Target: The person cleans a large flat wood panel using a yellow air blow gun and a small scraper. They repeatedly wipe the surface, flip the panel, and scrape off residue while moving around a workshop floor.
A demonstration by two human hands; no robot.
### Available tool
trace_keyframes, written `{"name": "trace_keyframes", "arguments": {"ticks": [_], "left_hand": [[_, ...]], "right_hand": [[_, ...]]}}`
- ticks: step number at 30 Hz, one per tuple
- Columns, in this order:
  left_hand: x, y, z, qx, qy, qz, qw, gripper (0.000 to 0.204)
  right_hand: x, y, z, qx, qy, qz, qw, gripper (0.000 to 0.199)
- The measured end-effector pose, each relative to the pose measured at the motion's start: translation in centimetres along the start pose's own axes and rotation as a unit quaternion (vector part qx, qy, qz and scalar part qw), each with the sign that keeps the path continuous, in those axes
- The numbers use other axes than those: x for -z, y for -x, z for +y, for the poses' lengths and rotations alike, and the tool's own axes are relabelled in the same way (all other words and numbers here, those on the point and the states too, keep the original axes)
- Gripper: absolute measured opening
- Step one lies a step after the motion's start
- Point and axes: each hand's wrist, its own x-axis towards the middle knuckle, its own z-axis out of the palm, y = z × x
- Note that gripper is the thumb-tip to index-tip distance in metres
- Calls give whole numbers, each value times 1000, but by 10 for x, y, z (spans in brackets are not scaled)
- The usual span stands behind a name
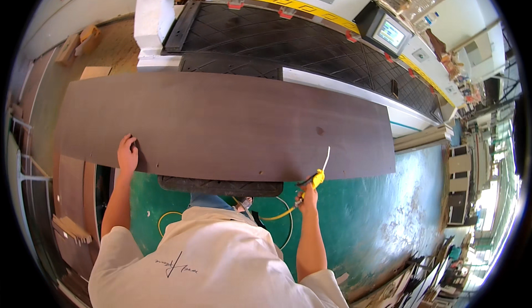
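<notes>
A long dark brown board [221,122] lies flat in front of me, its near edge close to my body. On its left part rests my left hand [128,154], fingers loosely bent over the surface with nothing seen in them. My right hand [308,199] is wrapped round a yellow air blow gun [317,179] at the board's near right edge. The gun's thin pale nozzle points away from me over the board. Small holes show along the near edge, and a dark spot marks the right part.
Beyond the board stands a machine with a dark bed [288,36], a yellow-striped beam [260,0] and a small screen [389,34]. A black padded support [221,186] sits under the near edge. A yellow hose [277,216] hangs over the green floor [360,219].
</notes>
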Motion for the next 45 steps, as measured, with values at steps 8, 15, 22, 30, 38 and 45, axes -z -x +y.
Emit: {"name": "trace_keyframes", "arguments": {"ticks": [8, 15, 22, 30, 38, 45], "left_hand": [[-52, -128, 19, -34, -36, -57, 997, 32], [-104, -176, 33, -35, -82, -50, 995, 38], [-178, -161, 156, -111, -98, -54, 988, 48], [-254, -108, 369, -189, -91, -103, 972, 49], [-339, -41, 598, -204, -137, -160, 956, 57], [-454, 7, 848, -412, -29, -253, 875, 57]], "right_hand": [[-38, -5, -11, 17, -29, 0, 999, 17], [-9, 31, -36, -56, 98, -67, 991, 35], [81, 27, -89, 88, -263, -241, 930, 43], [132, -90, -204, 41, 12, -35, 998, 35], [252, -163, -305, 46, 211, 1, 976, 37], [307, -201, -363, 67, 250, -33, 965, 38]]}}
